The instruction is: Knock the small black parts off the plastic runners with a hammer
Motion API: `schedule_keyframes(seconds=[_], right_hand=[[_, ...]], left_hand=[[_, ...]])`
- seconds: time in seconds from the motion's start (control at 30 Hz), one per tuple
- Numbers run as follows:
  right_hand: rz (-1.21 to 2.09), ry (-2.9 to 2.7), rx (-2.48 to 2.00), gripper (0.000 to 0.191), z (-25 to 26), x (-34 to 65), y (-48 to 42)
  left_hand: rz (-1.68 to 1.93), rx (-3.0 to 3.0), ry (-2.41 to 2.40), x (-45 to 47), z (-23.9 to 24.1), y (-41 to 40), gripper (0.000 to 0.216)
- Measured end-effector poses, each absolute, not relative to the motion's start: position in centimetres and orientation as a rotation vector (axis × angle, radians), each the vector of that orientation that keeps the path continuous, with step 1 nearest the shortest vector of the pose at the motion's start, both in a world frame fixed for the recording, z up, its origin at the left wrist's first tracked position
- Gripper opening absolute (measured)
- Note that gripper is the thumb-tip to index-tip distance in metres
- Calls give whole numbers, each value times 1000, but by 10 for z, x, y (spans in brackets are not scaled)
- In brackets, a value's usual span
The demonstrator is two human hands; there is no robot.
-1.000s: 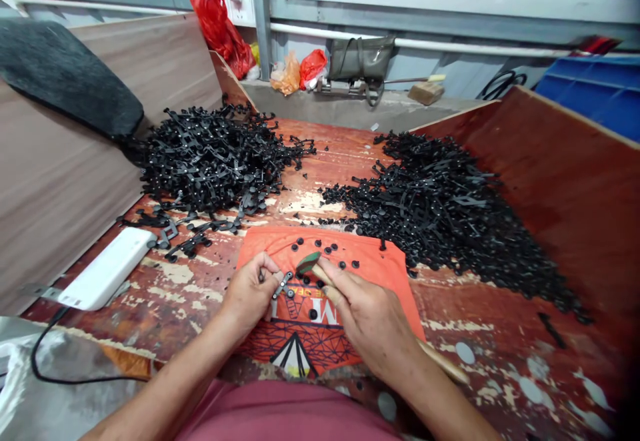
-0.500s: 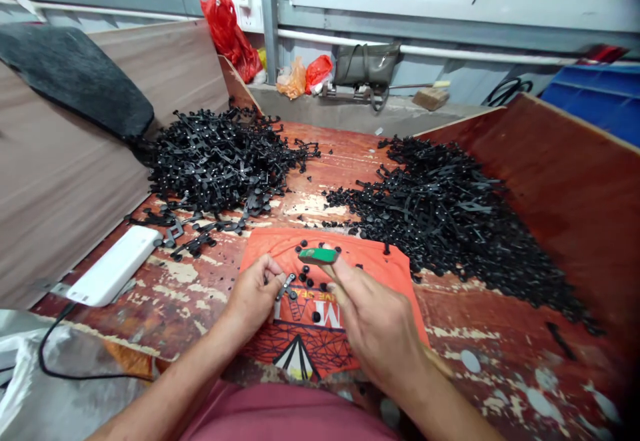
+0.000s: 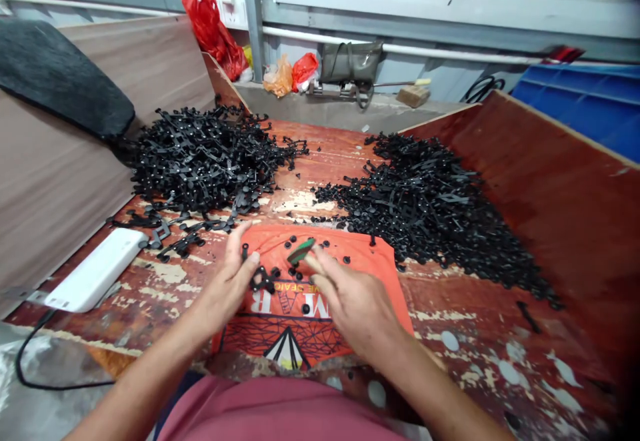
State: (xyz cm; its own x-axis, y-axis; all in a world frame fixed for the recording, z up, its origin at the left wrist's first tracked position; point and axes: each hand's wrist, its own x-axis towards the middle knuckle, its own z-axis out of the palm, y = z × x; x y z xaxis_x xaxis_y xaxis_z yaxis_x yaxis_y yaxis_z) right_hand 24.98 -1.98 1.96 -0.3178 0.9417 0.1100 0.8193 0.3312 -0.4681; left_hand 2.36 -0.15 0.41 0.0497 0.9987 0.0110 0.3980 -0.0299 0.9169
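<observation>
My right hand (image 3: 363, 301) is closed round the light wooden handle of a hammer with a green head (image 3: 301, 252), held over the orange printed cloth (image 3: 380, 261). At the cloth's left side is my left hand (image 3: 227, 288), its thumb and forefinger spread apart. A small black linked part (image 3: 263, 280) lies right by the thumb, and another black piece shows in the gap between thumb and forefinger. Several round black caps (image 3: 305, 308) are scattered on the cloth around and under the hammer head.
Heaps of black linked parts rise at the left (image 3: 200, 158) and right (image 3: 420, 201) of the worn red table (image 3: 295, 188). A white power bank (image 3: 95, 271) with a black cable sits at left. Wooden boards (image 3: 565, 181) wall the sides; plastic bags (image 3: 215, 34) hang behind.
My left hand has gone from pinching a black linked part to spread fingers, moving left. The hammer head has tilted and dropped slightly toward the cloth. The whole view has shifted a little.
</observation>
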Motion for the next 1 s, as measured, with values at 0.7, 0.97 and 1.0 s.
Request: schedule_keyframes(seconds=[0.7, 0.97, 1.0], right_hand=[[622, -2078, -1736, 39, -8, 296, -83], [625, -2083, -1799, 41, -14, 299, -90], [624, -2084, -1799, 41, -14, 299, -90]], left_hand=[[360, 2280, 1308, 9, 22, -37, 34], [282, 2063, 1431, 55, 6, -29, 41], [283, 2069, 1411, 57, 5, -30, 41]])
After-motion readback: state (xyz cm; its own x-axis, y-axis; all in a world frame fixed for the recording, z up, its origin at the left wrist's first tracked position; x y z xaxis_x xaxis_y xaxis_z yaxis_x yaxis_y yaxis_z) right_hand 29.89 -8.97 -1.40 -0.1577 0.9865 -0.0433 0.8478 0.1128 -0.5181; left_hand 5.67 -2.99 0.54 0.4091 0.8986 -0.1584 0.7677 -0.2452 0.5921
